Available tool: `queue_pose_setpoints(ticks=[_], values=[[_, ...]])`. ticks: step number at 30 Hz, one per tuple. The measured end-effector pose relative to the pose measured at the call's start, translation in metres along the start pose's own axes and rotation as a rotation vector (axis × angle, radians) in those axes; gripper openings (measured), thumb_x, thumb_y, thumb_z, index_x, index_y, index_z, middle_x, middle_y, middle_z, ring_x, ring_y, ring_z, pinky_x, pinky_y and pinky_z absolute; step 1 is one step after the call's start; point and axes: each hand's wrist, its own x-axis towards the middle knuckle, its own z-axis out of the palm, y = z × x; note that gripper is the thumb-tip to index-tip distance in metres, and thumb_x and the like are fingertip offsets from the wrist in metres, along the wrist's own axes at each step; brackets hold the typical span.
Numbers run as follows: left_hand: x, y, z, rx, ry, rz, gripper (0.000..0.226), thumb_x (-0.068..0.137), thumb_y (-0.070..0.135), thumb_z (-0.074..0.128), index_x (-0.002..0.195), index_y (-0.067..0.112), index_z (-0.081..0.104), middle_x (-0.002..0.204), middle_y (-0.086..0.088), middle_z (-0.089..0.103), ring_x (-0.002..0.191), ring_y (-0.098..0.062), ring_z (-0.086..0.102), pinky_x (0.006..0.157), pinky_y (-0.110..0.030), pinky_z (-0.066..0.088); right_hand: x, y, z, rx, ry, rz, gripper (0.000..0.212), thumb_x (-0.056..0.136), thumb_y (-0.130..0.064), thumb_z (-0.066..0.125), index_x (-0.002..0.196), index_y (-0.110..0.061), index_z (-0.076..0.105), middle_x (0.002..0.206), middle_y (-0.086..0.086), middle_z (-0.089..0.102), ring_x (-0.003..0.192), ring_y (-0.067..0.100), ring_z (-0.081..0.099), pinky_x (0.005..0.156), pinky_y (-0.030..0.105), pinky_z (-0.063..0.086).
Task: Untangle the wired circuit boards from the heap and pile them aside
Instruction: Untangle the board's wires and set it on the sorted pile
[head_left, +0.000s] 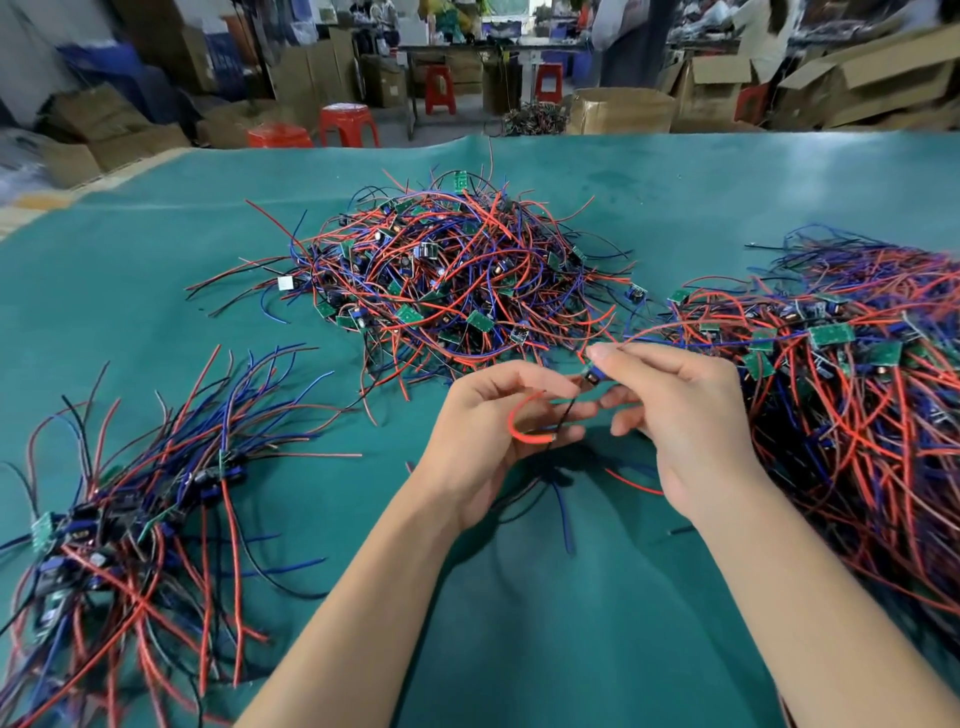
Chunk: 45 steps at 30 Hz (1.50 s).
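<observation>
**wirenoob:** why's the board (594, 375) held up in the air between both hands rather than down on the green mat (519, 623)?

**benchrat:** my guess is so its leads hang free and you can see what's snagged. right hand (691, 415) pinches the little board at thumb and forefinger, left hand (483, 441) has its fingers curled round a looped red wire (522, 434). it's just in front of the tangled heap (457, 280).

**wirenoob:** and the bunch on the left?

**benchrat:** that's probably the sorted pile (130, 519), wires fanned roughly one way so they don't knot up again. the big mass on the right (857, 405) could be more to do, can't tell.
</observation>
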Motion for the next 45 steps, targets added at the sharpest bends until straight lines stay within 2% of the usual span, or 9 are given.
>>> queue_pose_setpoints(ticks=[8, 17, 21, 25, 30, 34, 38, 41, 45], values=[[0.002, 0.007, -0.003, -0.232, -0.042, -0.165, 0.039, 0.086, 0.021, 0.04, 0.084, 0.0, 0.073, 0.1, -0.029, 0.071, 0.088, -0.037, 0.073, 0.073, -0.037, 0.06, 0.0, 0.0, 0.0, 0.045, -0.068, 0.046, 0.012, 0.087, -0.008, 0.077, 0.076, -0.01, 0.082, 0.077, 0.003, 0.075, 0.051, 0.014, 0.056, 0.042, 0.022, 0.039], [0.001, 0.01, -0.01, -0.339, -0.343, -0.181, 0.108, 0.08, 0.086, 0.021, 0.118, -0.004, 0.067, 0.134, -0.026, 0.058, 0.124, -0.039, 0.057, 0.107, -0.047, 0.041, 0.007, -0.004, -0.01, 0.368, -0.002, 0.161, 0.014, 0.091, -0.021, 0.07, 0.084, -0.012, 0.079, 0.069, -0.003, 0.063, 0.044, 0.005, 0.044, 0.04, 0.016, 0.031], [0.002, 0.007, -0.002, -0.11, -0.159, -0.29, 0.067, 0.092, 0.061, 0.035, 0.098, 0.009, 0.078, 0.108, -0.017, 0.073, 0.094, -0.025, 0.072, 0.084, -0.032, 0.057, 0.011, -0.008, -0.013, 0.567, 0.032, 0.277, 0.022, 0.094, -0.028, 0.066, 0.082, -0.013, 0.076, 0.071, -0.001, 0.066, 0.036, 0.003, 0.033, 0.035, 0.014, 0.026], [0.0, 0.004, -0.002, -0.018, -0.118, -0.25, 0.026, 0.097, 0.017, 0.049, 0.108, 0.01, 0.072, 0.107, -0.016, 0.074, 0.087, -0.021, 0.073, 0.078, -0.028, 0.058, 0.007, -0.008, -0.007, 0.591, -0.11, 0.341, 0.022, 0.077, -0.035, 0.07, 0.075, -0.016, 0.08, 0.069, -0.002, 0.067, 0.033, 0.002, 0.034, 0.032, 0.014, 0.029], [-0.004, 0.0, 0.001, 0.089, -0.204, -0.176, 0.03, 0.095, 0.032, 0.059, 0.106, 0.007, 0.072, 0.103, -0.017, 0.074, 0.091, -0.025, 0.072, 0.084, -0.029, 0.056, 0.004, 0.007, -0.002, 0.031, -0.049, 0.0, 0.02, 0.092, -0.027, 0.074, 0.079, -0.015, 0.082, 0.061, 0.003, 0.064, 0.04, 0.004, 0.041, 0.038, 0.015, 0.028], [-0.003, -0.005, 0.0, 0.135, -0.193, -0.117, 0.024, 0.091, 0.03, 0.063, 0.091, 0.007, 0.07, 0.085, -0.008, 0.072, 0.077, -0.018, 0.067, 0.077, -0.025, 0.055, -0.001, 0.014, 0.008, -0.05, -0.086, -0.091, 0.026, 0.081, -0.038, 0.08, 0.078, -0.012, 0.08, 0.077, 0.029, 0.067, 0.058, 0.018, 0.054, 0.054, 0.03, 0.046], [-0.003, -0.006, -0.001, 0.126, -0.193, -0.101, 0.019, 0.089, 0.023, 0.064, 0.091, 0.007, 0.073, 0.068, -0.002, 0.058, 0.062, -0.012, 0.055, 0.065, -0.019, 0.048, 0.003, 0.012, 0.001, -0.166, -0.023, -0.174, 0.027, 0.082, -0.038, 0.079, 0.078, -0.011, 0.079, 0.082, 0.031, 0.067, 0.056, 0.008, 0.054, 0.055, 0.022, 0.045], [-0.002, -0.005, -0.001, 0.155, -0.211, -0.096, 0.02, 0.089, 0.022, 0.062, 0.09, 0.006, 0.074, 0.065, -0.002, 0.055, 0.059, -0.012, 0.05, 0.062, -0.018, 0.045, 0.005, 0.01, -0.007, -0.418, 0.083, -0.311, 0.041, 0.082, -0.047, 0.075, 0.077, -0.006, 0.076, 0.071, 0.021, 0.068, 0.062, 0.017, 0.055, 0.065, 0.039, 0.049], [-0.003, -0.004, -0.002, 0.219, -0.242, -0.081, 0.022, 0.095, 0.017, 0.057, 0.09, 0.001, 0.071, 0.058, -0.001, 0.052, 0.056, -0.011, 0.046, 0.058, -0.018, 0.042, 0.004, 0.005, -0.011, -0.607, 0.19, -0.501, 0.035, 0.089, -0.041, 0.071, 0.065, -0.015, 0.072, 0.057, -0.007, 0.058, 0.06, 0.013, 0.048, 0.062, 0.032, 0.032]])
